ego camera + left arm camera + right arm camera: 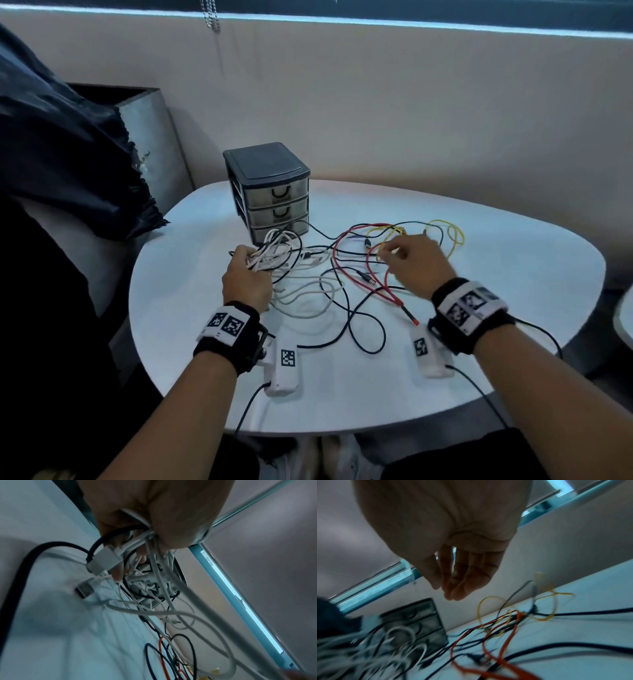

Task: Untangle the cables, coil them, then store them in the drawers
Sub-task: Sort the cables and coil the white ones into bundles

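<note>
The left hand (247,279) has its grip closed round a bundle of white cables (274,251) just in front of the drawers (270,192); the right hand (416,262) hovers with a loose, empty grip over red (368,263) and yellow cables (448,236). Black cables (363,322) sprawl across the counter (496,308).

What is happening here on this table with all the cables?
A person is sorting a tangle of cables on a white table. The left hand grips a bunch of white cables. The right hand hovers open over the red cable and yellow cable, holding nothing. The drawer unit stands behind, drawers closed; nothing is coiled yet.
</note>
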Available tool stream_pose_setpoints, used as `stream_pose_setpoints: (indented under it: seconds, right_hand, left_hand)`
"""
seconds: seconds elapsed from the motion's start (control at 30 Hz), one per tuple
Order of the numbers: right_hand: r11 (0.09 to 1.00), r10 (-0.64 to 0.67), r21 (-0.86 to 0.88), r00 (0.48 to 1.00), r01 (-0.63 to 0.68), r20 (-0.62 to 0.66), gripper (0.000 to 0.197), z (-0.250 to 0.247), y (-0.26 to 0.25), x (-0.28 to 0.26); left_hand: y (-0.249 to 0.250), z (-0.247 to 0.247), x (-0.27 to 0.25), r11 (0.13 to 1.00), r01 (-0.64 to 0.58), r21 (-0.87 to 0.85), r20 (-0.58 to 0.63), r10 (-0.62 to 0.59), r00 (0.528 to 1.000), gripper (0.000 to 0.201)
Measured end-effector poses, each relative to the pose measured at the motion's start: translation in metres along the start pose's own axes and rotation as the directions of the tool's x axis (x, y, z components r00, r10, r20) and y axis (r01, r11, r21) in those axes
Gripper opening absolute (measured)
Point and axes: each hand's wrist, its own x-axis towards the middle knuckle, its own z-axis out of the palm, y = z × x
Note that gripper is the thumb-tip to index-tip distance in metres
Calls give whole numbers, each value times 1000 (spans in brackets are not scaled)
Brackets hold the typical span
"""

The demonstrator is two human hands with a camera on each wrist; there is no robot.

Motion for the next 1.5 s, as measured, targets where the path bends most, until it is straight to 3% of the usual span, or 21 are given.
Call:
stream_pose_setpoints:
  seconds: [0.07,0.17,0.27,0.33,0.43,0.5,0.6,0.67,0.77,0.9,1.1,1.17,1.3,1.4,1.5]
  right_hand:
    - [996,-41,-73,999,42,14,35,19,-17,1]
    - [996,72,-47,997,-70,30,57,43,-29,17]
    - [971,173,-206,958,-126,230,54,60,-36,27]
    - [958,212,-246,946,-150,247,41,62,-38,30]
    - [987,135,-104,981,-121,137,42,48,-38,34]
    - [966,178,191,984,-175,2,35,27,-38,37]
    - [751,336,617,940,-233,-54,27,-5,-33,46]
    - [588,369,797,923,-142,-108,25,-25,-27,52]
    - [504,339,860,899,75,-277,26,-53,-21,54]
    - [516,351,821,814,245,-463,26,-74,-10,52]
    - [395,562,870,671,297,-484,25,-110,38,46]
    - [426,567,878,691,219,-448,26,-109,48,41]
    - [575,490,814,833,-86,-258,23,-83,56,35]
    - [677,470,714,851,-179,-232,13,-63,58,30]
    - [705,457,684,857,-186,-237,12,-54,57,29]
  left_hand:
    - [-2,0,-1,1000,-9,12,5,9,1000,27]
    - [-1,1,-4,999,-39,3,-12,39,999,30]
    - [1,2,-8,998,-70,-4,-17,70,997,32]
    - [2,3,-11,993,-117,1,1,117,993,35]
    - [1,4,-11,992,-122,42,8,122,993,35]
    - [0,2,-8,996,-80,49,-17,81,997,30]
    - [0,-3,-4,997,-45,59,-49,47,998,26]
    - [0,-6,-2,996,-50,77,-49,54,997,27]
    - [-1,-7,-2,992,-59,113,-24,62,998,30]
    - [-8,-5,1,985,-52,164,-4,53,999,29]
    - [-31,-25,13,988,82,131,-113,-67,991,17]
    - [-33,-27,15,989,103,104,-139,-88,986,17]
    - [-22,-19,14,990,139,26,-130,-134,982,18]
    - [-17,-14,11,988,145,-50,-122,-150,981,20]
    - [-18,-18,13,980,123,-156,-106,-140,984,23]
